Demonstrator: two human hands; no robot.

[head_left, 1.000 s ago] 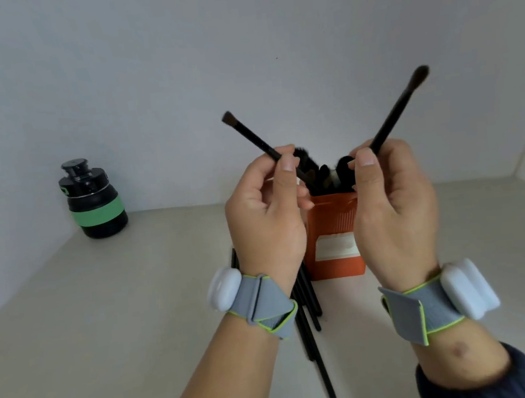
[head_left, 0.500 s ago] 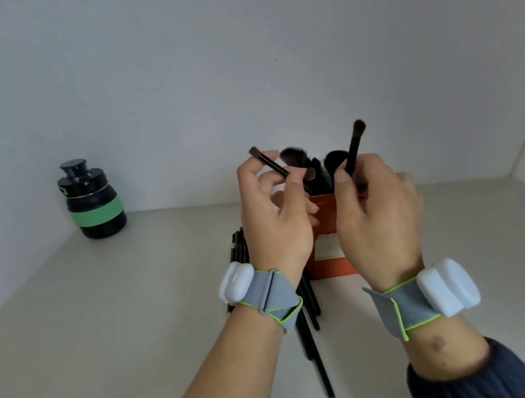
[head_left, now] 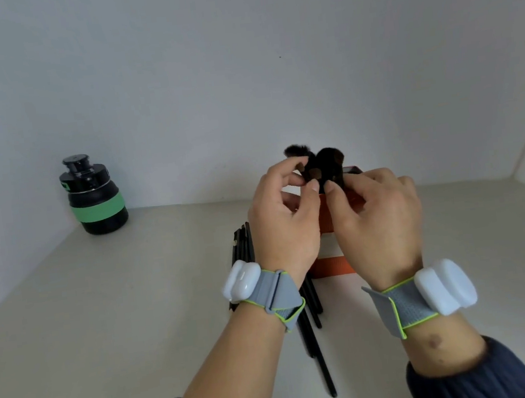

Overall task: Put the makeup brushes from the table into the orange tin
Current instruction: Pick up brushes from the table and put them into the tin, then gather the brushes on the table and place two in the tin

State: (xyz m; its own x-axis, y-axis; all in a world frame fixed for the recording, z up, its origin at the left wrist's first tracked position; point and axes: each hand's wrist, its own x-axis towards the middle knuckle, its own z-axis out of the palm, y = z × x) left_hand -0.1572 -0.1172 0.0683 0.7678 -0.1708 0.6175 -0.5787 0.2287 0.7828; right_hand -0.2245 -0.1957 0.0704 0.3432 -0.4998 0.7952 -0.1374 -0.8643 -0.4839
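Head view: brushes [head_left: 327, 165] inside orange tin [head_left: 331, 266]

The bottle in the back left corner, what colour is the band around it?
Green, on a black bottle; it shows clearly in the head view, the only one.

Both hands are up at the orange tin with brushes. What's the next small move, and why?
Probably let go and lift both hands clear, then reach down for the brushes on the table. The left hand and right hand pinch at the brush heads standing in the orange tin, so those two look seated.
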